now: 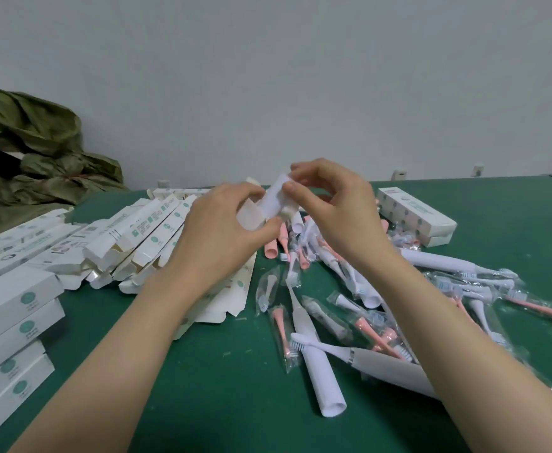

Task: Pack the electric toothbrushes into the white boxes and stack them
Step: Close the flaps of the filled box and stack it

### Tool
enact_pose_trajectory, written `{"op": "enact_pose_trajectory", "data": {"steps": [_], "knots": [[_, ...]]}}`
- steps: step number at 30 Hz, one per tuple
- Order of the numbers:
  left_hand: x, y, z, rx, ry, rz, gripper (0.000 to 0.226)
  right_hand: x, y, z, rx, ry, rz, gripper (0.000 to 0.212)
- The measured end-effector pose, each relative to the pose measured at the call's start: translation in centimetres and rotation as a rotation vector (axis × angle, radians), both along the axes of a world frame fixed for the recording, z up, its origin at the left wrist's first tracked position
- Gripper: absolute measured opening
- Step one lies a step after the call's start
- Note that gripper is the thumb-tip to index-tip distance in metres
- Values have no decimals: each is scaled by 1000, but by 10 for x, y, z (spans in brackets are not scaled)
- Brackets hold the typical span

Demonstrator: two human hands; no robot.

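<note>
Above the middle of the green table, my left hand [222,223] grips the open end of a white box [251,215] whose flaps stick out. A white toothbrush handle [276,197] pokes from that box, and my right hand [330,204] pinches its top end with thumb and fingers. Below and to the right lies a heap of white toothbrushes [317,364], pink handles [274,248] and bagged brush heads [282,335].
Flat, open white boxes [143,233] lie fanned left of centre. Closed boxes are stacked at the left edge [10,315], and two more sit at the back right [415,214]. A green cloth bundle [32,152] fills the far left corner.
</note>
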State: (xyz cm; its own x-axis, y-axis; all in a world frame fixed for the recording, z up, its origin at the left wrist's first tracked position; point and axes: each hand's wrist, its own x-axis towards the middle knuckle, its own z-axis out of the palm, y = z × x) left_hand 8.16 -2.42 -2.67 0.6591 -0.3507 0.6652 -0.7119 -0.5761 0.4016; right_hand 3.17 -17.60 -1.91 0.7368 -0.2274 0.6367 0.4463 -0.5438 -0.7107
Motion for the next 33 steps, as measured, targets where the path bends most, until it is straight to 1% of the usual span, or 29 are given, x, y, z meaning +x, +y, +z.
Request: {"op": "enact_pose_trajectory", "data": {"steps": [1, 2, 3, 5, 6, 7, 10, 11, 12, 13, 15, 16, 19, 20, 23, 24, 26, 27, 28, 29, 30, 31, 32, 33], "knots": [[-1, 1, 2, -20, -6, 3, 37, -1, -1, 2, -72, 37, 30, 7], [-2, 2, 4, -35, -11, 5, 37, -3, -2, 3, -97, 68, 70, 10], [-2, 3, 5, -43, -15, 7, 37, -3, -4, 5, -69, 79, 97, 12], [-1, 5, 7, -42, -20, 18, 37, -2, -14, 6, 59, 112, 75, 16], [0, 7, 8, -43, -22, 30, 37, -2, -21, 6, 79, 194, 40, 16], [1, 8, 8, -50, -20, 42, 37, -1, -28, 6, 17, 343, -2, 15], [4, 11, 9, -64, -9, 62, 35, -3, -35, -10, -473, 972, -37, 19], [4, 11, 9, -56, -9, 67, 36, -3, -30, -18, -612, 1113, -22, 22], [4, 10, 8, -47, -10, 70, 36, -3, -23, -25, -716, 1191, -5, 23], [4, 10, 8, -40, -8, 71, 37, -2, -15, -32, -795, 1217, 3, 22], [2, 10, 9, -50, -1, 55, 36, 2, -7, -41, -890, 1201, -15, 16], [2, 10, 10, -64, -1, 43, 36, 3, -7, -41, -877, 1189, -21, 15], [4, 16, 16, -140, -12, 27, 33, 1, -16, -29, -741, 1122, -51, 6], [5, 19, 18, -160, -12, 25, 32, 0, -19, -23, -702, 1065, -86, 7], [11, 27, 19, -176, 17, 46, 33, 1, -23, -13, -596, 910, -180, 19], [13, 27, 17, -174, 34, 53, 33, 2, -22, -14, -590, 907, -186, 20], [13, 23, 10, -151, 80, 37, 35, 3, -21, -21, -617, 990, -174, 16], [11, 18, 5, -122, 104, 15, 37, 5, -21, -26, -629, 1024, -158, 17], [9, 13, 0, -79, 120, -13, 40, 7, -22, -30, -618, 1022, -146, 24], [5, 6, -5, -25, 121, -41, 42, 9, -25, -30, -553, 967, -141, 29], [1, 0, -8, 20, 105, -66, 43, 10, -28, -28, -413, 871, -131, 31], [-2, -5, -9, 36, 77, -85, 44, 11, -32, -24, -230, 772, -96, 30], [-5, -8, -7, 16, 50, -98, 44, 11, -36, -19, -38, 701, -38, 28], [-6, -8, -2, -30, 27, -109, 43, 10, -39, -16, 106, 666, 28, 25]]}}
